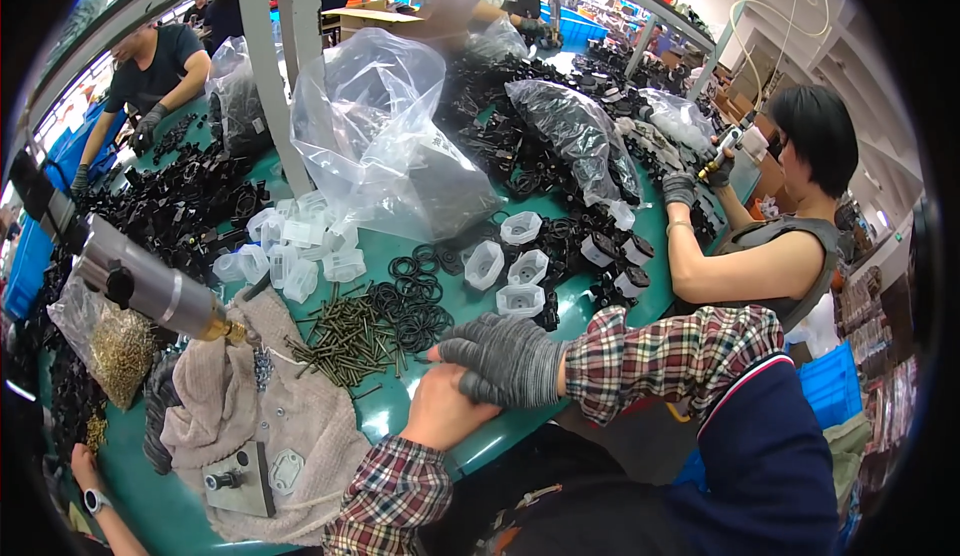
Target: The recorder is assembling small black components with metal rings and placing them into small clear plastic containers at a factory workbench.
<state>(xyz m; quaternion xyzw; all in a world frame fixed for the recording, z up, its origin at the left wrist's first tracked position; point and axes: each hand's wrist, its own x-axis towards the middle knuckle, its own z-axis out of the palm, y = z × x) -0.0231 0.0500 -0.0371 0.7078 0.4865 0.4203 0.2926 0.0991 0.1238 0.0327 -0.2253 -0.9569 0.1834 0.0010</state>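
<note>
My right hand (512,359), in a grey knitted glove, lies across my bare left hand (440,411) at the table's near edge. The right fingers stretch out to the left, loosely spread. My left fingers are mostly hidden under the glove. Just beyond the hands are a heap of long dark-brass screws (348,338) and a pile of black rubber rings (412,296). Several clear octagonal plastic housings (485,265) sit farther off, next to black assembled parts (600,249). More translucent housings (300,236) are heaped to the left.
At left, a metal power screwdriver (160,286) hangs over a beige cloth (225,386) bearing a metal block fixture (238,481). Beside it are a bag of small brass parts (122,356) and a dark glove (160,416). A large clear bag (390,146) stands behind. A co-worker (775,196) sits right.
</note>
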